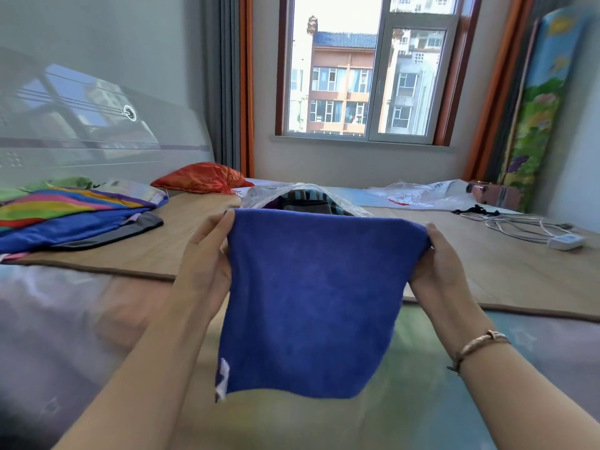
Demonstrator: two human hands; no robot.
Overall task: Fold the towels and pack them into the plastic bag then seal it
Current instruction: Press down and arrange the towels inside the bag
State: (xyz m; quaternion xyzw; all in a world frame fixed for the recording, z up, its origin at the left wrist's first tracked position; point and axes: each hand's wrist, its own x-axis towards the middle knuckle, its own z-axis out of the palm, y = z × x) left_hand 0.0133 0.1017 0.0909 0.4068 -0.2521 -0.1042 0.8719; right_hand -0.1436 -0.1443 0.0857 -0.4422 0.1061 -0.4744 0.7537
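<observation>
Hands hold a blue towel (311,303) up in the air over the bed, one at each top corner. The left hand (207,258) pinches the upper left corner, its thumb in front along the edge and its fingers curled behind the cloth. The right hand (444,264) grips the upper right corner the same way, the fabric bunched between thumb and fingers, with a bracelet (477,347) on that wrist. The towel hangs flat and doubled below the hands, a small white tag (223,378) at its lower left corner. Just beyond its top edge lies a clear plastic bag (276,193) on the woven mat (181,235), with dark striped cloth (308,199) showing inside its mouth. A second crumpled plastic bag (422,193) rests farther right, near white cables (519,225). Striped colourful fabric (71,209) sits at the left, well apart from the hands, and an orange pillow (201,178) lies behind it.
</observation>
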